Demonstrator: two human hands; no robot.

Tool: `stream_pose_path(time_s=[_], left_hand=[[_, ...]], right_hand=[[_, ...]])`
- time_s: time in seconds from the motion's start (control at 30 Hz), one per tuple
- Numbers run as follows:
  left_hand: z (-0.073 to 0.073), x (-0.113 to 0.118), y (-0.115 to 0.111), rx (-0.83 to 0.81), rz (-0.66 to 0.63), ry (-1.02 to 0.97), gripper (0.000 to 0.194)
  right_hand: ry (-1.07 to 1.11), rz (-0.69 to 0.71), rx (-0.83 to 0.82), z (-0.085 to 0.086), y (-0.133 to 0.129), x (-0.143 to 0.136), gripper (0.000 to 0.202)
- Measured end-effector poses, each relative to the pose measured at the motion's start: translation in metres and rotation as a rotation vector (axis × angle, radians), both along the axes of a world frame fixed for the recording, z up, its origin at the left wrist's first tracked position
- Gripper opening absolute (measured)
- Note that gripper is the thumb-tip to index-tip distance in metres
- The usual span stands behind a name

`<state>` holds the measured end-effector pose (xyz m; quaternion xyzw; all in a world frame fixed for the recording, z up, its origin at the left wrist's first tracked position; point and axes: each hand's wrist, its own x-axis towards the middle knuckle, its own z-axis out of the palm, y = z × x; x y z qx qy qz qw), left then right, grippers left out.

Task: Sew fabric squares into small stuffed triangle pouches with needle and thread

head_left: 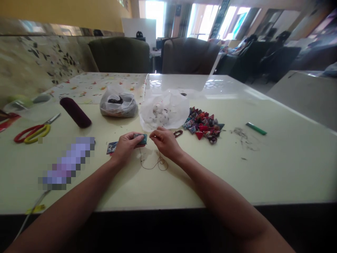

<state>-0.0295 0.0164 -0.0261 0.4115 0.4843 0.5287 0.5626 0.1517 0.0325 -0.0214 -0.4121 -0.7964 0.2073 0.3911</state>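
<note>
Between the thumb and fingers of my left hand is a small folded piece of teal patterned fabric. Close to its right edge, my right hand is closed in a pinch; whatever its fingertips hold is too small to make out. A dark thread hangs from the fabric and loops on the table below both hands. Partly behind my left hand lie patterned fabric pieces. Just beyond my right hand are small dark thread snips.
Ahead lie a white plastic bag with stuffing, another bag and a pile of small sewn fabric triangles. Scissors, a dark purple cylinder and a blurred-out device are leftward. A green stick-like object sits right, near thread scraps.
</note>
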Motion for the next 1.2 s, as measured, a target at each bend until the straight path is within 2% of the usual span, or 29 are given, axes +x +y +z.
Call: stream_pose_path(time_s=[0.33,0.7,1.2], left_hand=[[-0.0010,-0.0006,0.0007,0.009,0.007,0.015,0.036],[-0.0053,-0.0036,0.0028,0.066,-0.020,0.129,0.034],[-0.0041,-0.0021,0.0020,0.017,-0.022,0.045,0.033]], right_hand=[[-0.023,-0.006,-0.008,-0.0009,0.0004,0.0006,0.014],[-0.059,0.006,-0.002,0.0003,-0.0004,0.0004,0.015],[-0.035,-0.004,0.009,-0.0011,-0.0005,-0.0008,0.014]])
